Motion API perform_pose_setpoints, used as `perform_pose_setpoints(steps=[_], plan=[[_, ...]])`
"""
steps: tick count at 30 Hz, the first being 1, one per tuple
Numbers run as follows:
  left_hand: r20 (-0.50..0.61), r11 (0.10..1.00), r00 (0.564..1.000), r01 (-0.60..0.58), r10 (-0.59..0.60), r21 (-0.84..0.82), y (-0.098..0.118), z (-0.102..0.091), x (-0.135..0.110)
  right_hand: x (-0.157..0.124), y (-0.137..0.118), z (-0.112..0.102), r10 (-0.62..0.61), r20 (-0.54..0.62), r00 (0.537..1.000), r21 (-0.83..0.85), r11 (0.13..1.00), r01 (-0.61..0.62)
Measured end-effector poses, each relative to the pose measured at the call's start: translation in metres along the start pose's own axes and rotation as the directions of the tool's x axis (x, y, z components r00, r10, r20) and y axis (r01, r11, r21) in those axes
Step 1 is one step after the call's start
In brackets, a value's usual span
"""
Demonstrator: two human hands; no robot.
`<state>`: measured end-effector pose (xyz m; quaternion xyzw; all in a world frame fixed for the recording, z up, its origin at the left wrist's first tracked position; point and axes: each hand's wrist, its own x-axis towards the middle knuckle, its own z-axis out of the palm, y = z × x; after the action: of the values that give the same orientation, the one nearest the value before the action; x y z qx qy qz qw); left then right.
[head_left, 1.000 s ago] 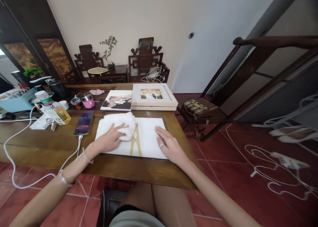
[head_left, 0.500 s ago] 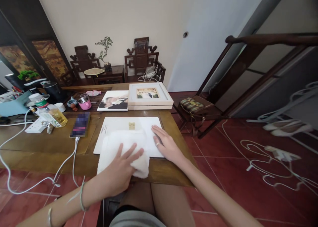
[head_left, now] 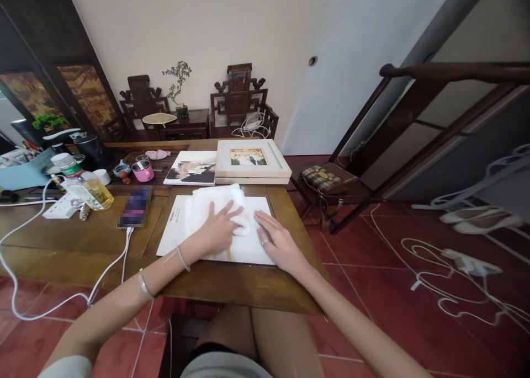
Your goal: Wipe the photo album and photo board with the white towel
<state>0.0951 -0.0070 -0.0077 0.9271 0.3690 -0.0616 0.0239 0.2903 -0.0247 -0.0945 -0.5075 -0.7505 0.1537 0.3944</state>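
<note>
A white board with small printed text near its left side lies flat on the wooden table. On top of it is a folded, fluffy white cloth. My left hand rests on the cloth with its fingers spread, pressing it against the board. Over the board's right edge lies my right hand, flat with fingers stretched out, a ring on one finger. It touches the board beside the cloth. Much of the board's middle is hidden under the cloth and my left hand.
Behind the board are a photo print and framed picture. To the left stand a phone on a cable, a power strip, a bottle and a pink cup. A chair holding a bag stands right.
My left hand has pushed the white cloth forward across the board, away from me. The cloth now covers the small brass plate seen before. My right hand stays in place.
</note>
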Motion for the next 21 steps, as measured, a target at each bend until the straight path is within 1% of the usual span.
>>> perform_pose_setpoints(steps=[2,5,7,8,10,13,15,16,18,19,21], plan=[[-0.003,0.998,0.998,-0.066,0.066,0.024,0.015,0.003,-0.017,0.0,-0.001,-0.001,0.003,0.003,1.0,-0.002,1.0,-0.003],[-0.039,0.983,0.984,-0.172,0.174,0.057,0.04,0.007,-0.047,0.0,0.0,-0.001,0.003,0.018,1.0,-0.011,1.0,-0.002],[-0.034,0.977,0.978,-0.202,0.205,0.065,0.051,0.006,-0.059,0.0,0.001,-0.001,-0.001,0.029,1.0,-0.019,1.0,0.002],[-0.026,0.977,0.978,-0.204,0.206,0.063,0.052,0.005,-0.06,0.0,0.002,-0.001,-0.003,0.029,1.0,-0.021,1.0,0.003],[-0.019,0.982,0.983,-0.183,0.184,0.05,0.046,0.001,-0.051,0.0,0.003,0.0,-0.006,0.017,1.0,-0.013,1.0,0.006],[0.005,0.996,0.996,-0.085,0.085,0.021,0.027,-0.002,-0.022,0.0,0.003,0.0,0.008,0.001,1.0,0.023,1.0,-0.008],[0.022,1.0,1.0,0.003,-0.004,0.008,0.018,0.001,-0.003,0.0,0.002,-0.001,0.064,0.002,0.998,0.071,0.995,-0.064],[0.024,0.999,0.999,0.038,-0.038,0.003,0.017,0.003,0.004,0.001,0.002,-0.002,0.112,0.003,0.994,0.111,0.988,-0.112],[-0.02,0.998,0.998,0.068,-0.068,-0.001,0.025,0.009,0.011,0.001,0.002,-0.005,0.22,-0.001,0.975,0.222,0.951,-0.214],[-0.053,0.998,0.997,0.064,-0.063,0.001,0.033,0.012,0.012,0.002,0.003,-0.007,0.266,-0.007,0.964,0.286,0.924,-0.253],[-0.113,0.999,0.993,0.036,-0.034,0.014,0.055,0.015,0.009,0.002,0.006,-0.008,0.321,-0.024,0.947,0.412,0.866,-0.284]])
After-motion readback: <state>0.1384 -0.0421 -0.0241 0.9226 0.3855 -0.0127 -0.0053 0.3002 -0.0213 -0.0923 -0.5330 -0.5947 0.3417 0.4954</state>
